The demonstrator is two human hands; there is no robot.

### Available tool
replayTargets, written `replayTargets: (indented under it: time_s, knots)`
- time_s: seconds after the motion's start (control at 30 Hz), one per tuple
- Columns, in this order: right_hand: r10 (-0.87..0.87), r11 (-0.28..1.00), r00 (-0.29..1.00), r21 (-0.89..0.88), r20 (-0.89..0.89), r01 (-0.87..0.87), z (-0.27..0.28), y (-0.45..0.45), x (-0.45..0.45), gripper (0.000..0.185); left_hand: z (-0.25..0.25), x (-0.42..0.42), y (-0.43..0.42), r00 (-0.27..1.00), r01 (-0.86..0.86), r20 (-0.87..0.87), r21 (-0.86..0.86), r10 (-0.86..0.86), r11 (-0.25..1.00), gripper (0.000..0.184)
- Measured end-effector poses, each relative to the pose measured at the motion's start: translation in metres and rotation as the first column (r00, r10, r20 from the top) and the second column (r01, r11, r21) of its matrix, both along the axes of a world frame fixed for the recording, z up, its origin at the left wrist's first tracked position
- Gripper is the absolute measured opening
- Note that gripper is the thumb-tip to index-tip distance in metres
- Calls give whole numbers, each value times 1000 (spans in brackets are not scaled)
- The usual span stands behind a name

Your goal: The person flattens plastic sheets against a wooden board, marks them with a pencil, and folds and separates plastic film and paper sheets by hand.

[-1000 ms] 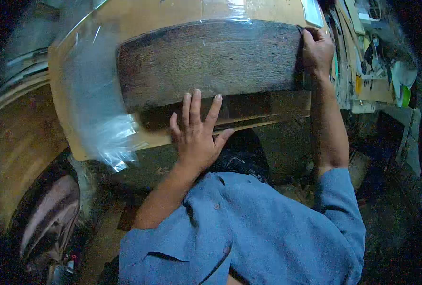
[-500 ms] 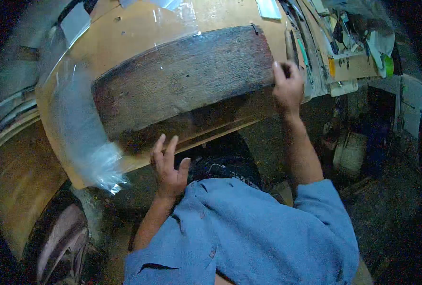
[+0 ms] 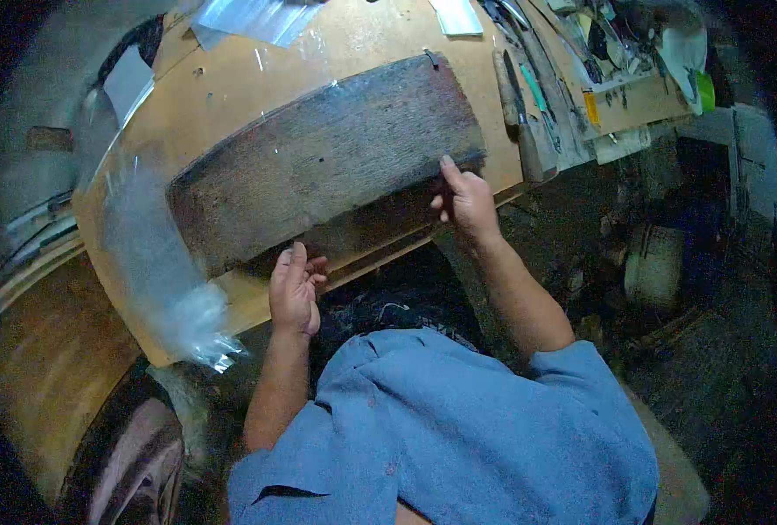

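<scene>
A long, worn dark wooden board (image 3: 327, 157) lies at a slant on the tan worktable (image 3: 239, 74), its far edge curved. A small dark loop sits at its far right corner. My left hand (image 3: 295, 284) is at the board's near edge, thumb up against it and fingers curled below. My right hand (image 3: 471, 206) grips the same edge farther right, thumb on top and fingers underneath. The near edge looks raised, with dark shadow beneath it.
Crumpled clear plastic film (image 3: 191, 302) hangs over the table's left corner. A plastic sheet (image 3: 257, 19) lies at the back. On the right are a wooden-handled tool (image 3: 508, 92), a green item (image 3: 532, 86) and a cluttered tray (image 3: 625, 83). A pale container (image 3: 653, 267) stands below right.
My right hand has come left and down from the board's right end to its near edge. My left hand has risen slightly, its spread fingers now closed at the edge.
</scene>
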State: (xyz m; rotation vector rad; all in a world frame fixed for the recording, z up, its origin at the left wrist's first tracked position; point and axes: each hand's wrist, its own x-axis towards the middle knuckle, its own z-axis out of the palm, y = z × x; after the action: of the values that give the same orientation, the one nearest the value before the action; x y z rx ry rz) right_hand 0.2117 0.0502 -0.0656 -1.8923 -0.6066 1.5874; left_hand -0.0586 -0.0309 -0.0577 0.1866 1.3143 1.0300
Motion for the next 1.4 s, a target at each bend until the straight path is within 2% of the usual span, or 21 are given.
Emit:
replayTargets:
  time_s: [0.13,0.2,0.3,0.37,0.43,0.47,0.53,0.6,0.63,0.7,0.73,0.83,0.9,0.97,1.03,1.1,1.17,1.23,1.33,1.4]
  knots:
    - [-77,995,995,66,-64,81,-8,-12,-4,38,-8,-2,6,997,28,-67,-17,-29,999,17]
    - [35,996,998,87,-52,-31,-7,-23,-3,35,-3,-4,4,995,40,-96,42,-36,998,15]
    - [95,979,994,187,-54,-84,-7,-44,-9,33,20,-10,-3,992,-1,-126,38,6,999,12]
    - [149,968,986,217,-73,-130,-5,-57,-12,31,38,-15,-14,996,-35,-75,92,42,995,8]
    - [267,911,962,311,61,-273,0,-68,-20,31,42,-27,-29,995,-55,-65,308,78,950,6]
    - [330,897,933,262,142,-357,10,-70,-25,31,43,-41,-36,991,-131,37,249,126,960,7]
    - [329,906,940,250,90,-341,16,-71,-33,31,62,-53,-41,991,-133,57,280,122,951,8]
    - [323,918,946,233,38,-323,20,-69,-36,31,75,-48,-40,977,-196,-13,357,214,913,14]
    - [190,969,979,175,-75,-174,20,-64,-36,32,80,-47,-39,978,-191,-11,363,209,912,14]
    - [-102,994,957,10,-270,109,19,-49,-32,36,92,-49,-44,968,-226,212,499,135,837,38]
    - [-114,990,944,47,-308,135,8,-45,-25,36,97,-55,-48,985,-173,78,427,154,888,29]
    - [-227,967,939,57,-258,249,0,-34,-10,32,114,-53,-48,981,-159,168,436,93,886,22]
    - [-246,953,942,122,-227,278,-8,-31,-2,30,125,-52,-52,974,-195,192,446,119,874,19]
    - [-380,894,897,158,-228,419,-10,-25,6,31,134,-54,-53,959,-244,240,426,151,871,10]
    - [-375,880,897,215,-236,424,-7,-21,8,35,133,-60,-57,964,-249,182,385,192,888,7]
    - [-383,869,875,208,-296,450,-1,-13,9,55,148,-51,-51,965,-220,235,490,116,843,5]
    - [-381,867,885,228,-268,443,-12,-6,12,56,156,-48,-49,977,-190,177,501,115,844,5]
    - [-377,865,895,254,-240,432,-19,-5,16,56,157,-57,-49,984,-153,163,521,78,840,20]
    - [-394,871,895,224,-211,437,-5,-9,21,42,157,-74,-54,989,-108,143,550,34,828,43]
    - [-415,833,883,301,-218,465,-15,-19,24,42,147,-90,-72,987,-163,105,564,125,809,45]
